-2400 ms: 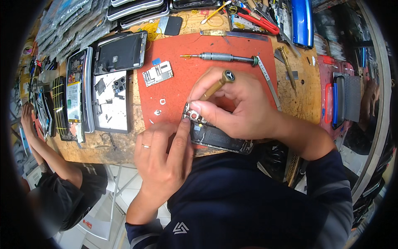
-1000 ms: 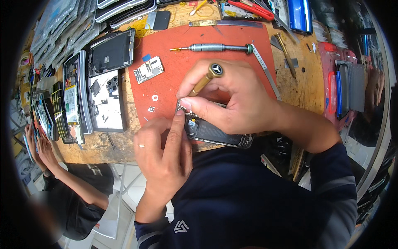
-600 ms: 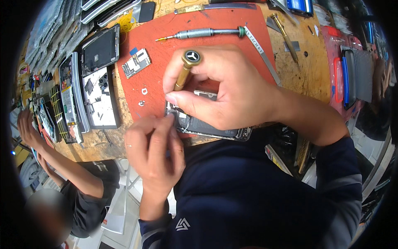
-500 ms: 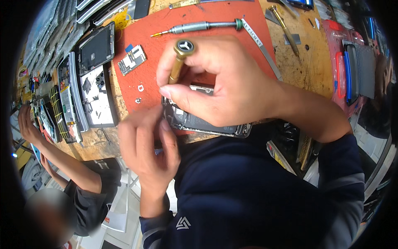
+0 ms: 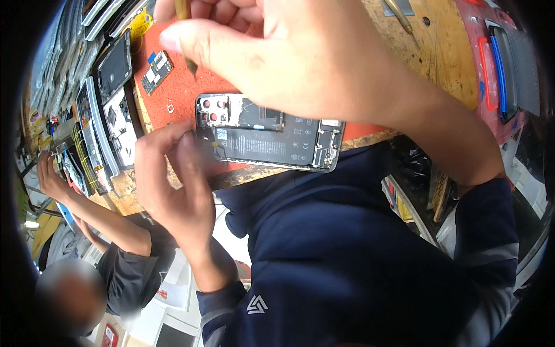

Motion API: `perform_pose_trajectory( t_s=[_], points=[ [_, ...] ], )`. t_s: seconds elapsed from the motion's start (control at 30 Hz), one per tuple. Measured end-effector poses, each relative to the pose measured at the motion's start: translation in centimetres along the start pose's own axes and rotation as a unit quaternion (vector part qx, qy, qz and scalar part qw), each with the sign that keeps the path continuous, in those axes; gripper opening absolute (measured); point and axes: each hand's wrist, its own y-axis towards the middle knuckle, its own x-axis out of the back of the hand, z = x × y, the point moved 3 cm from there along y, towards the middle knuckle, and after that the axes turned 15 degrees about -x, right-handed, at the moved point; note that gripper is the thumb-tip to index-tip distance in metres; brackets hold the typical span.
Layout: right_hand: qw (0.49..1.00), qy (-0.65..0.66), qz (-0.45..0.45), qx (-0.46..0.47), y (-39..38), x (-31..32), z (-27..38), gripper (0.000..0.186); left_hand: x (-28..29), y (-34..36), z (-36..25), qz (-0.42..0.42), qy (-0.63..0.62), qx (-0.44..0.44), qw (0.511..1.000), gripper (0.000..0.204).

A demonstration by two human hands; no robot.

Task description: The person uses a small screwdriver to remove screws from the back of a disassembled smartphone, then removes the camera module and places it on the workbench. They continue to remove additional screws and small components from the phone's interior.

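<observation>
Red mat (image 5: pixel 179 87) carries an opened phone (image 5: pixel 269 134). Right hand (image 5: pixel 277 52) pinches a screwdriver (image 5: pixel 186 23) above it. Left hand (image 5: pixel 173 179), fingers half-curled and holding nothing visible, touches the phone's left end.

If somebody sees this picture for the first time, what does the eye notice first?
The big right hand fills the top of the view, pinching a slim screwdriver above the red mat. Just below it lies an opened phone with its battery and inner parts bare, at the bench's near edge. The left hand is at the phone's left end, fingers curled.
</observation>
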Motion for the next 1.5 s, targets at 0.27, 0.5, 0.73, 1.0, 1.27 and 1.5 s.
perform_pose_trajectory(
  t_s=[0.27, 0.5, 0.73, 1.0, 1.27, 1.5],
  points=[
    [0.991, -0.120, 0.000, 0.059, -1.8, -0.2, -0.6, 0.013, 3.4, -1.5, 0.3, 0.062, 0.067, 0.100, 0.991, 0.007],
    [0.960, -0.250, -0.067, 0.112, -4.7, -1.2, 0.4, 0.015, 2.8, -1.1, 0.1, -0.020, 0.131, 0.067, 0.989, 0.015],
    [0.983, -0.091, -0.158, 0.013, -7.6, -4.3, 1.2, 0.034, 1.0, 0.4, -0.5, 0.024, 0.003, 0.009, 1.000, 0.012],
    [0.989, -0.123, -0.087, -0.010, -6.8, -3.2, 1.6, 0.029, 0.9, 2.1, 0.5, 0.032, -0.075, 0.009, 0.997, 0.005],
    [0.952, -0.300, -0.047, -0.044, -9.6, -3.8, 1.2, 0.017, 0.8, 0.4, 1.6, -0.040, -0.051, 0.131, 0.989, 0.009],
    [0.923, -0.378, -0.065, 0.024, -8.1, -4.3, 0.6, 0.017, 0.7, 1.2, 0.9, 0.069, 0.056, 0.035, 0.995, 0.012]
  ],
)
